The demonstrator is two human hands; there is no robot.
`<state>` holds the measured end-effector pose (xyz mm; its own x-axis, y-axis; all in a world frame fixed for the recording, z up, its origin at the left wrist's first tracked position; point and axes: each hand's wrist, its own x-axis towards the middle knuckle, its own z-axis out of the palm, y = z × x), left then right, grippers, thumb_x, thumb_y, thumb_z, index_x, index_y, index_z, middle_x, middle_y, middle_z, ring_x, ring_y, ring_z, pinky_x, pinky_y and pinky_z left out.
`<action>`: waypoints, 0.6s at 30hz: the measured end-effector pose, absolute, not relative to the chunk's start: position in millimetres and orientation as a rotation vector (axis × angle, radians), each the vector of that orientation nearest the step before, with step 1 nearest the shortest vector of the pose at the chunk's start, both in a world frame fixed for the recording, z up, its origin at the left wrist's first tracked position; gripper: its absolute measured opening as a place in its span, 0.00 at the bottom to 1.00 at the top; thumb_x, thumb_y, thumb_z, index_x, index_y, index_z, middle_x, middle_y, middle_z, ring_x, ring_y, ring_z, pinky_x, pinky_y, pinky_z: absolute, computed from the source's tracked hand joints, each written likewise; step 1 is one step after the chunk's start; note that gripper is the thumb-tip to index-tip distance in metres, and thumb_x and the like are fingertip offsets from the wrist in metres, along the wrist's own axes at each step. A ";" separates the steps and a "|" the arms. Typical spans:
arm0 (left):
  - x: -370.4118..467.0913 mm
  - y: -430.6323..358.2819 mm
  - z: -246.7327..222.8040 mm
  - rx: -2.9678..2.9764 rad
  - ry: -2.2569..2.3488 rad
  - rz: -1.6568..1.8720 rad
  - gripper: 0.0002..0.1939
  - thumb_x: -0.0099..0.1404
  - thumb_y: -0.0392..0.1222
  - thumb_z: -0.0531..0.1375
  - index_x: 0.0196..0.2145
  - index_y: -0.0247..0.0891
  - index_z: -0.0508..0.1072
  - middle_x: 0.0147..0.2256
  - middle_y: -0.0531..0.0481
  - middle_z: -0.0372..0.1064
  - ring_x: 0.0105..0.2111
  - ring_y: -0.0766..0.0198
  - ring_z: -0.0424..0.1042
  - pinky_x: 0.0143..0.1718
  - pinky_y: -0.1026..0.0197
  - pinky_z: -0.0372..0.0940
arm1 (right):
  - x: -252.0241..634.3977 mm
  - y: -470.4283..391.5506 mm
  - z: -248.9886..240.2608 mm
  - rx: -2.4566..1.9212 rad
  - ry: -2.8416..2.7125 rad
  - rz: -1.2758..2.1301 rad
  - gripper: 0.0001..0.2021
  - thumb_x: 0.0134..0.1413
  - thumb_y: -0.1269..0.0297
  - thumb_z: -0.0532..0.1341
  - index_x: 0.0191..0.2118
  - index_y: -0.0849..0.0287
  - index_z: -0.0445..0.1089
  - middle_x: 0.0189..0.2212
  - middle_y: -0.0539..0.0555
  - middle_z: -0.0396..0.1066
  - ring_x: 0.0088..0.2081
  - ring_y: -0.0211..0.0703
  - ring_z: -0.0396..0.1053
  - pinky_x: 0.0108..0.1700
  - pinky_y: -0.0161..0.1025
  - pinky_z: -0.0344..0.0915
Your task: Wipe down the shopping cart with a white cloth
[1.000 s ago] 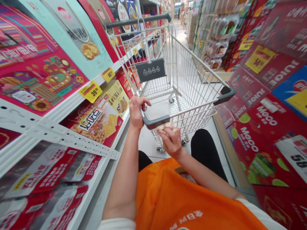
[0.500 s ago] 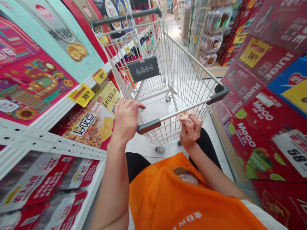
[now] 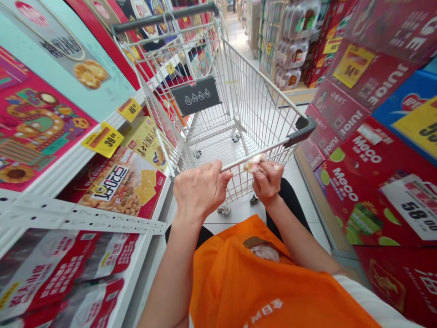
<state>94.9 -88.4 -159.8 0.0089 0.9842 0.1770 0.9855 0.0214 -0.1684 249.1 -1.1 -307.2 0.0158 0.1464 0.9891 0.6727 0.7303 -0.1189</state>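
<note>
A wire shopping cart [image 3: 254, 59] stands directly before me, with a dark icon panel [image 3: 197, 96] inside it. My left hand [image 3: 201, 189] is closed over the left part of the near handlebar, covering its dark grip. Between the curled fingers of my right hand [image 3: 268, 181] is a crumpled whitish cloth [image 3: 254, 162] with pink and yellowish patches. It lies against the handlebar, right of my left hand. Whether the right fingers also touch the bar is hard to tell. An orange apron [image 3: 239, 273] covers my front, with something pale and crumpled in its pocket.
On the left, a shelf holds gift boxes [image 3: 102, 105], snack cartons [image 3: 119, 182] and red-and-grey packs [image 3: 44, 269] under yellow price tags. Stacked red drink cartons [image 3: 363, 168] line the right side. Ahead, bottled packs [image 3: 290, 52] stand by the aisle floor [image 3: 235, 32].
My left hand has moved right and down from beside the handlebar's left end and closed on the bar. My right hand, with the cloth, has shifted slightly left. The view has shifted a little.
</note>
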 end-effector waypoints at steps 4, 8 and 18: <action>92.3 -85.9 -162.5 -2.058 -2.012 -0.039 0.45 0.69 0.64 0.21 0.38 0.42 0.73 0.33 0.44 0.76 0.30 0.56 0.72 0.26 0.57 0.40 | 231.3 -10.8 -306.6 -0.819 -1.355 -0.312 0.07 0.63 0.71 0.58 0.43 0.54 0.71 0.44 0.57 0.69 0.47 0.44 0.68 0.46 0.44 0.68; 90.0 -84.9 -163.2 -2.044 -1.992 -0.056 0.46 0.68 0.64 0.20 0.37 0.42 0.72 0.32 0.44 0.76 0.29 0.56 0.71 0.26 0.57 0.40 | 206.5 -30.2 -301.8 -0.645 -1.540 -0.266 0.13 0.63 0.73 0.58 0.50 0.50 0.67 0.46 0.54 0.70 0.48 0.41 0.69 0.47 0.42 0.70; 73.5 -83.8 -171.0 -2.002 -1.883 -0.132 0.46 0.67 0.63 0.18 0.31 0.41 0.70 0.28 0.44 0.73 0.26 0.57 0.68 0.26 0.57 0.41 | 271.3 11.8 -301.1 -0.868 -1.442 -0.519 0.11 0.66 0.72 0.55 0.48 0.54 0.70 0.41 0.57 0.71 0.44 0.42 0.69 0.46 0.43 0.69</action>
